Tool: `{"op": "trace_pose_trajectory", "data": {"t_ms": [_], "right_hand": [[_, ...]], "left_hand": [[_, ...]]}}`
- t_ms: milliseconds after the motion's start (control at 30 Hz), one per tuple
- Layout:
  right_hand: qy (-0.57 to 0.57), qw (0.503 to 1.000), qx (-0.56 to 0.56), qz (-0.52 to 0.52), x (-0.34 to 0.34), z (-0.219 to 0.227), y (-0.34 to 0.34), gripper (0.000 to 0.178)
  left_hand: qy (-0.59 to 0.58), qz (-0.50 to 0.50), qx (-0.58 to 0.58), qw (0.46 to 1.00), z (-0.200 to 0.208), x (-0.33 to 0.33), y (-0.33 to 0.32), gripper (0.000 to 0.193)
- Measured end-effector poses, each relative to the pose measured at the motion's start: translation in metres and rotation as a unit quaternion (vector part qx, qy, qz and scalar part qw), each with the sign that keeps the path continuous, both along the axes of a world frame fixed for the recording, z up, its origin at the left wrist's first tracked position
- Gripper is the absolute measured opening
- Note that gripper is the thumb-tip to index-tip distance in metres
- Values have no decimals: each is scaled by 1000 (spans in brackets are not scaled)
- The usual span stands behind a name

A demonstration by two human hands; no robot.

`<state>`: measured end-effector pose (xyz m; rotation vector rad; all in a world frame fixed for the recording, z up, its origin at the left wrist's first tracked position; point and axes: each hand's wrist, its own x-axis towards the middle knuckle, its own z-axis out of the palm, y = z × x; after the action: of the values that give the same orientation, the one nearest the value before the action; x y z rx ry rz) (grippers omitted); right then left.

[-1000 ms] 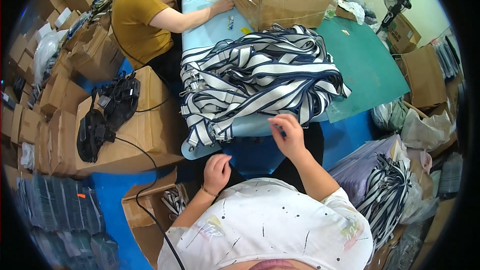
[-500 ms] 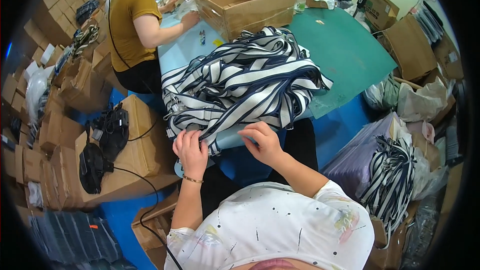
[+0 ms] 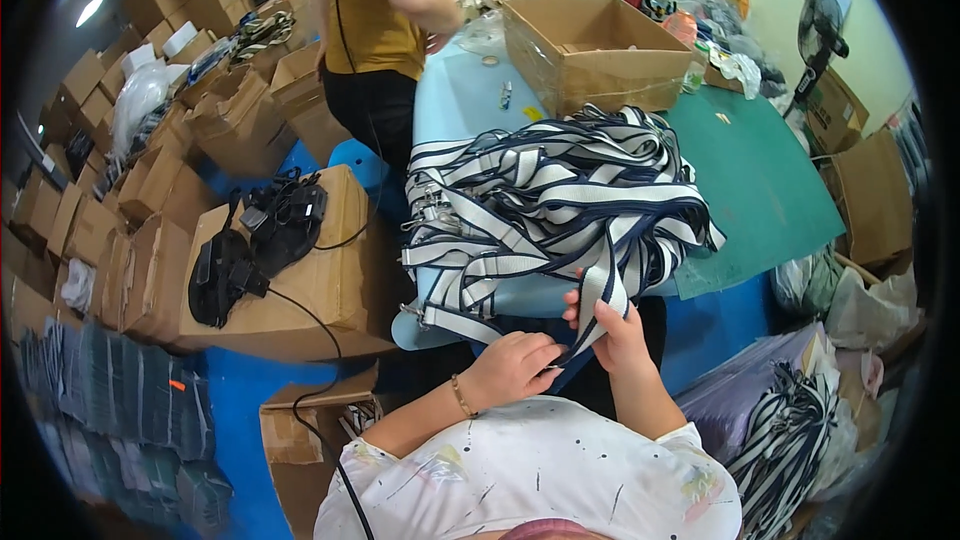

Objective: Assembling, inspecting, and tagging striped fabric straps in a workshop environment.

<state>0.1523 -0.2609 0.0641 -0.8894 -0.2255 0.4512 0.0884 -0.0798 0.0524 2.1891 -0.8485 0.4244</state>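
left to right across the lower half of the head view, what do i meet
Dark packs → open box → left hand → right hand → purple stack

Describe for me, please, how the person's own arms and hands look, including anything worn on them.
The left hand and right hand are gloveless. A thin, gold-toned bracelet circles the left wrist; the right shows none. The forearms extend bare from a white, short-sleeved fabric top with dark flecks and faint coloured patches.

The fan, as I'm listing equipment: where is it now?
The fan is at the upper right of the head view, by the wall, beyond the green mat.
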Motion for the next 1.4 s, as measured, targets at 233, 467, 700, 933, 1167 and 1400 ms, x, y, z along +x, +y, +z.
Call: {"op": "trace_pose_trajectory", "data": {"t_ms": [233, 467, 700, 933, 1167, 1400], "right_hand": [[-31, 994, -94, 35, 7, 2, 4, 41], [22, 998, 25, 61, 3, -17, 2, 51], [131, 982, 135, 30, 34, -18, -8, 44], [26, 995, 43, 89, 45, 1, -7, 36], [-118, 908, 37, 400, 11, 26, -12, 68], [-311, 791, -66, 522, -4, 5, 7, 58]], "left_hand": [[120, 56, 43, 990, -14, 18, 15, 36], [302, -153, -58, 939, -41, 23, 34, 22], [342, -257, -75, 901, -17, -19, 34, 23], [357, -176, -162, 903, -30, -6, 47, 41], [369, -141, -372, 840, -23, 57, 28, 52], [580, -204, -417, 669, -13, 60, -6, 59]]}}
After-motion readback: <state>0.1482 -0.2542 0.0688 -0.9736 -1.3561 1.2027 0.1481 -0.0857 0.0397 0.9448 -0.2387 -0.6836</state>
